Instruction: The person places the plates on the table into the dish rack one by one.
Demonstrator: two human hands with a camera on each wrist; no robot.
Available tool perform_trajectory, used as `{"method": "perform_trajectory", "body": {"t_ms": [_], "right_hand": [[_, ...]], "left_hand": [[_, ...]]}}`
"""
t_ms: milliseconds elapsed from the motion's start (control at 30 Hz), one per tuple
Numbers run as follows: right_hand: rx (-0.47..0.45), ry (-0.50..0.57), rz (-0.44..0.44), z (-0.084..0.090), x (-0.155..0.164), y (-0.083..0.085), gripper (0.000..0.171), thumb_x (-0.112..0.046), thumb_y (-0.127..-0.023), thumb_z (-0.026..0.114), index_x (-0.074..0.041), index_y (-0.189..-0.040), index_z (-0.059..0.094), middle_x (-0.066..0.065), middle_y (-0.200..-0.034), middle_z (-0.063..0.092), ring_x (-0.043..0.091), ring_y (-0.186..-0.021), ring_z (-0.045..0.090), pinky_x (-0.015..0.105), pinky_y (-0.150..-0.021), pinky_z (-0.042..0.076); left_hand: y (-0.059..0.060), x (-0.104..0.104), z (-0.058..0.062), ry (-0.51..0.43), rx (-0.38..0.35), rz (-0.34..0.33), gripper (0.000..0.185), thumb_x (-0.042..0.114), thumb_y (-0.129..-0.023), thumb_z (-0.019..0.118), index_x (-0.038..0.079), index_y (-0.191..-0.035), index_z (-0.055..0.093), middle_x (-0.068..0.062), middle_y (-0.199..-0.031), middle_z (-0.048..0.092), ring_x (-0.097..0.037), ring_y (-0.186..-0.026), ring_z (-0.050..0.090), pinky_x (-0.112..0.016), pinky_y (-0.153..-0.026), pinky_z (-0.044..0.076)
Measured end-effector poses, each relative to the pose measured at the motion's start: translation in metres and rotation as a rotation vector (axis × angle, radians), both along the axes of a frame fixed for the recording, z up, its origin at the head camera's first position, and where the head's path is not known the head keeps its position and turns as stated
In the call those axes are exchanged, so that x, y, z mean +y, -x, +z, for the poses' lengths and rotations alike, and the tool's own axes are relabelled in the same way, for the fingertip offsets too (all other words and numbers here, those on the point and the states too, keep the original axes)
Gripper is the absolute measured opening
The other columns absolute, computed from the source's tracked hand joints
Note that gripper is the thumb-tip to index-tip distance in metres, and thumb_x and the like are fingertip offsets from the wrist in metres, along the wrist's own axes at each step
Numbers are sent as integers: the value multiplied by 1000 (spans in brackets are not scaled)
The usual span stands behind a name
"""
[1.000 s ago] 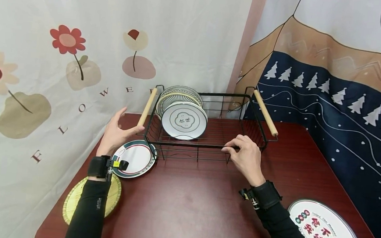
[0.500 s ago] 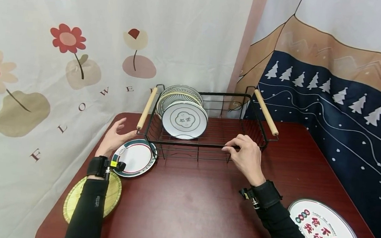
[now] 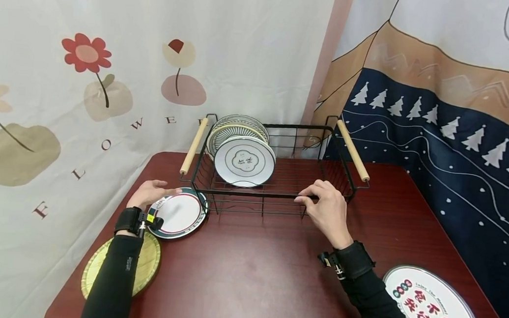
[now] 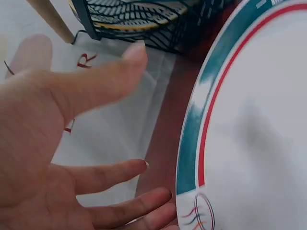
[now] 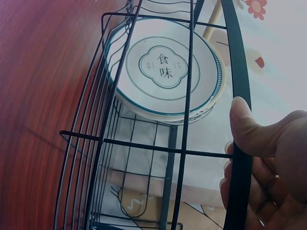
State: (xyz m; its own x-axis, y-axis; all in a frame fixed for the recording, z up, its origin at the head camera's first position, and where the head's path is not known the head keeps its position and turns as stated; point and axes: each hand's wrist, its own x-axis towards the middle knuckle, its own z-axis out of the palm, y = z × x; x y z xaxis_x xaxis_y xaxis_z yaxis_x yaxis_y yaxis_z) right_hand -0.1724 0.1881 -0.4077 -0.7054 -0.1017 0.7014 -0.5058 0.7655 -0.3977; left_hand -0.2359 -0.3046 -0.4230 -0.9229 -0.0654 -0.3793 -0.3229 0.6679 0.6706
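Note:
My left hand (image 3: 147, 196) hovers beside a white plate (image 3: 181, 215) with a green-and-red rim, which lies on the table left of the rack. In the left wrist view the thumb and fingers are spread apart, with the fingertips close to the plate's rim (image 4: 189, 158). My right hand (image 3: 327, 211) grips the front rail of a black wire dish rack (image 3: 256, 194), thumb on one side and fingers curled behind. Inside the rack's left part, a white plate (image 3: 244, 162) with a dark emblem leans in front of several patterned plates (image 3: 241, 119).
Wooden handles (image 3: 352, 151) stick up at both rack ends. A round yellow woven mat (image 3: 151, 265) lies under my left forearm. At the front right is a large white plate (image 3: 432, 309) with red lettering. Printed curtains (image 3: 244, 45) hang behind the table.
My left hand has come down from beside the rack's left handle to the green-rimmed plate's edge. My right hand keeps its grip on the rail.

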Motion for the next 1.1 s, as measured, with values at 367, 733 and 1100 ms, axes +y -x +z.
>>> {"method": "perform_trajectory", "body": {"t_ms": [367, 733, 1100], "right_hand": [[-24, -12, -9, 0, -1, -1, 14, -24, -74, 90, -18, -83, 80, -3, -75, 63, 15, -66, 51, 32, -57, 40], [-13, -4, -13, 1, -2, -1, 15, -23, -73, 91, -18, -82, 80, -3, -75, 64, 16, -67, 52, 32, -56, 39], [-2, 4, -14, 0, -2, 0, 17, -20, -71, 92, -17, -81, 79, -3, -74, 63, 18, -68, 53, 33, -56, 39]], "left_hand": [[3, -25, -8, 194, -62, -28, 58, 31, -91, 73, -8, -133, 61, -33, -137, 56, -48, -123, 56, -56, -95, 52], [6, -32, -18, 272, -25, -17, 29, 16, -92, 73, -8, -108, 71, -24, -106, 69, -32, -86, 63, -36, -69, 52], [4, -33, -16, 244, 19, -35, 19, 12, -95, 66, -6, -98, 72, -16, -90, 66, -28, -79, 57, -33, -64, 47]]}}
